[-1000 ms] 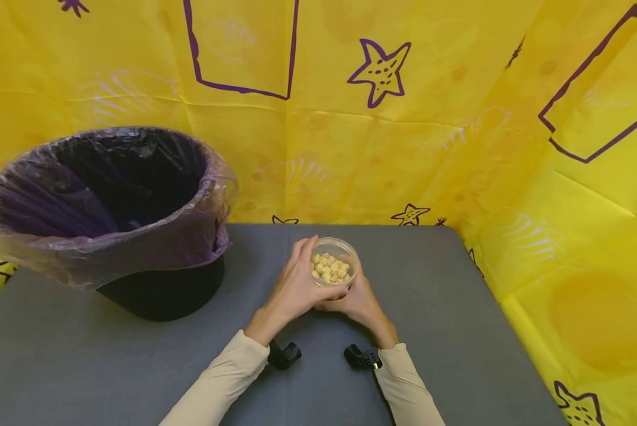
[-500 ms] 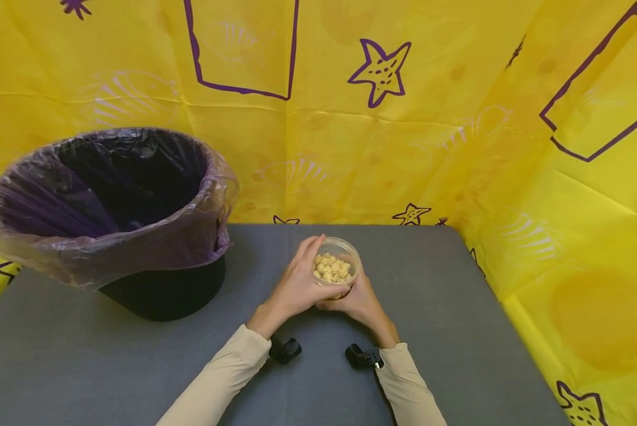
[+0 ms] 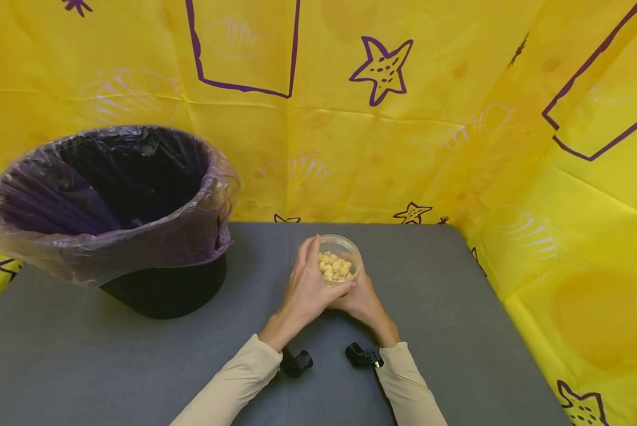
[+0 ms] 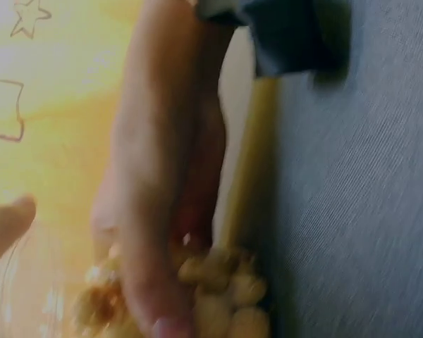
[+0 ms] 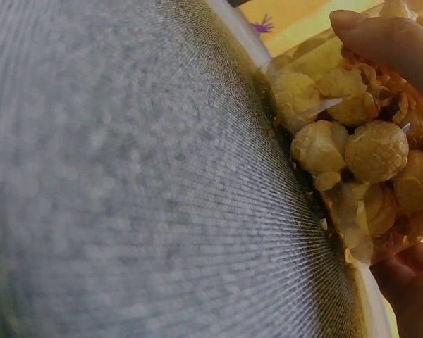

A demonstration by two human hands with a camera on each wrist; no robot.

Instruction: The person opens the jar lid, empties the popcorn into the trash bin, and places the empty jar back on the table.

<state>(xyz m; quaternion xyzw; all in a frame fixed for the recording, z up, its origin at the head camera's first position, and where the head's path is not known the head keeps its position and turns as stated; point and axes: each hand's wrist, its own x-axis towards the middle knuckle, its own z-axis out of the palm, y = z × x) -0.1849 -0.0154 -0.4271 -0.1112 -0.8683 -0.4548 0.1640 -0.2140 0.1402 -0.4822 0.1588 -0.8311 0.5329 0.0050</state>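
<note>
A clear round plastic tub (image 3: 345, 246), part filled with pale popcorn (image 3: 335, 267), stands upright on the grey table, lid off. My left hand (image 3: 309, 289) holds it from the left, fingers along the far left side and thumb across the near side. From the right and near side my right hand (image 3: 364, 303) grips it, partly hidden behind the left. In the right wrist view, rounded caramel-coloured popcorn (image 5: 376, 151) shows through the tub wall, with fingers above and below. The left wrist view is blurred; a thumb (image 4: 155, 246) lies across the popcorn tub there.
At the left stands a black bin (image 3: 171, 287) lined with a translucent purple bag (image 3: 153, 242). A yellow cloth (image 3: 318, 136) with starfish drawings rises behind and to the right of the grey table (image 3: 430, 296). Each wrist carries a black camera.
My left wrist and forearm have shifted a little to the right, and the tub has slid slightly right with the left hand. The right hand has barely moved.
</note>
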